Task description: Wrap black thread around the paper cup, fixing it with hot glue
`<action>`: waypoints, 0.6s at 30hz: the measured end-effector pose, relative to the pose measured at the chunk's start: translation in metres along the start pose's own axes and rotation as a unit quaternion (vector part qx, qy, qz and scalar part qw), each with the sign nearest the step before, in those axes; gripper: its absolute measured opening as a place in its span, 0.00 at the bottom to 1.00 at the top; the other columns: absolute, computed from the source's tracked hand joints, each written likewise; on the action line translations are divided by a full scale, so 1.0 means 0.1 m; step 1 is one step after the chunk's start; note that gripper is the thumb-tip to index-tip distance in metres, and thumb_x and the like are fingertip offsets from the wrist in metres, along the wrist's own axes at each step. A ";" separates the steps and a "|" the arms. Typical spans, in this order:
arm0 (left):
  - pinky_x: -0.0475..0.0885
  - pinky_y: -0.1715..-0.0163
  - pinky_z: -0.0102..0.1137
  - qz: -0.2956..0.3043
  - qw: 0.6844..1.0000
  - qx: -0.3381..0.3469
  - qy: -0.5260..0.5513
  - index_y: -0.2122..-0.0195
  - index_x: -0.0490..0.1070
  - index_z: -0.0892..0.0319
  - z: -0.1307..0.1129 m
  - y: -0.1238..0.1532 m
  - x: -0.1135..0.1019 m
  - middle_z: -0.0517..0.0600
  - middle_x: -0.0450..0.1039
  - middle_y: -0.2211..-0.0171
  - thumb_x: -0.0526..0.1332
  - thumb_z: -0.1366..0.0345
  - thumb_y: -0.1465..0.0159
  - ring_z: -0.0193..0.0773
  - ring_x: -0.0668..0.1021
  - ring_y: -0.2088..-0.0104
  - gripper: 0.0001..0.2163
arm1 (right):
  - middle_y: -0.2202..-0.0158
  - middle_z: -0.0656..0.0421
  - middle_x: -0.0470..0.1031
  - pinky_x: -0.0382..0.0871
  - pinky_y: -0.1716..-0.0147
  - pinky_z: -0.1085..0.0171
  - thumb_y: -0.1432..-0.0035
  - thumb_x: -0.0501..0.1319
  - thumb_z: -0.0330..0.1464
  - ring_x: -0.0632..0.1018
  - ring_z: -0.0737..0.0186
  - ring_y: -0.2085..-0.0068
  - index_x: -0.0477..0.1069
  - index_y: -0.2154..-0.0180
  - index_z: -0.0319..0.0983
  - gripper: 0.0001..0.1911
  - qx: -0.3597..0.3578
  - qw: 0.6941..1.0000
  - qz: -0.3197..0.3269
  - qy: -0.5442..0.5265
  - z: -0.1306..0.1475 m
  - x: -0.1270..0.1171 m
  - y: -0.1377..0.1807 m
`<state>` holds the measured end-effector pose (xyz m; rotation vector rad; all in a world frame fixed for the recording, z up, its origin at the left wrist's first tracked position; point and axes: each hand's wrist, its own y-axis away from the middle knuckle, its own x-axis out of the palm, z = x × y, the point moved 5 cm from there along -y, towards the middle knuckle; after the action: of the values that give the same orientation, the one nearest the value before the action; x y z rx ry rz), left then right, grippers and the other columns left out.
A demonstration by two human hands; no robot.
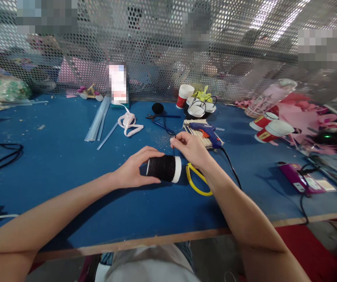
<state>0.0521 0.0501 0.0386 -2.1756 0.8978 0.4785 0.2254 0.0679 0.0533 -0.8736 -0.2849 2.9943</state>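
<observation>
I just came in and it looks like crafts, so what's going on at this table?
A person is working with both hands. The left hand grips a cup-shaped piece on its side, mostly black with a white band at one end. The right hand pinches a thin black strand by that white band. A blue glue gun lies just beyond the right hand.
</observation>
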 end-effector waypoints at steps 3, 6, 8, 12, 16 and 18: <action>0.65 0.50 0.42 -0.008 1.000 0.017 -0.006 0.48 0.60 0.58 -0.01 0.00 0.00 0.57 0.64 0.53 0.67 0.62 0.48 0.46 0.68 0.50 0.28 | 0.76 0.60 0.71 0.59 0.73 0.67 0.46 0.57 0.39 0.68 0.68 0.75 0.65 0.75 0.37 0.12 0.001 1.000 0.013 -0.003 -0.01 0.02 0.01; 0.65 0.50 0.42 -0.019 0.999 0.025 -0.009 0.48 0.60 0.59 -0.01 0.00 -0.01 0.58 0.64 0.53 0.67 0.63 0.49 0.45 0.68 0.50 0.28 | 0.77 0.61 0.70 0.59 0.74 0.67 0.47 0.57 0.39 0.67 0.69 0.75 0.65 0.76 0.38 0.12 0.008 1.000 0.024 -0.011 -0.02 0.05 0.02; 0.66 0.50 0.42 -0.026 0.999 0.031 -0.012 0.48 0.61 0.59 -0.01 0.01 -0.02 0.58 0.64 0.53 0.68 0.63 0.49 0.45 0.68 0.50 0.28 | 0.78 0.62 0.69 0.57 0.75 0.67 0.47 0.56 0.38 0.66 0.69 0.76 0.65 0.76 0.38 0.12 0.009 0.999 0.030 -0.011 -0.03 0.07 0.02; 0.66 0.51 0.43 -0.035 0.998 0.040 -0.018 0.48 0.61 0.59 -0.01 0.02 -0.01 0.58 0.64 0.53 0.68 0.63 0.49 0.46 0.68 0.50 0.28 | 0.79 0.63 0.67 0.56 0.76 0.67 0.47 0.56 0.38 0.64 0.70 0.77 0.65 0.77 0.38 0.12 0.011 0.999 0.043 -0.009 -0.05 0.09 0.03; 0.66 0.51 0.43 -0.044 0.998 0.045 -0.022 0.47 0.61 0.58 0.00 0.02 -0.01 0.58 0.64 0.53 0.67 0.63 0.49 0.45 0.68 0.50 0.28 | 0.79 0.63 0.66 0.56 0.76 0.67 0.47 0.57 0.39 0.63 0.70 0.77 0.65 0.76 0.37 0.13 0.018 0.999 0.046 -0.004 -0.06 0.09 0.03; 0.66 0.51 0.43 -0.048 0.998 0.047 -0.022 0.47 0.61 0.58 0.01 0.02 -0.01 0.58 0.64 0.53 0.68 0.63 0.49 0.45 0.68 0.50 0.28 | 0.79 0.63 0.66 0.55 0.77 0.67 0.47 0.57 0.40 0.63 0.70 0.77 0.65 0.76 0.37 0.13 0.022 0.999 0.048 -0.001 -0.08 0.09 0.03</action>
<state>0.0499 0.0501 0.0378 -2.1047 0.7732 0.4267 0.2224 0.0670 0.0418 -0.9073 -0.1825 3.0759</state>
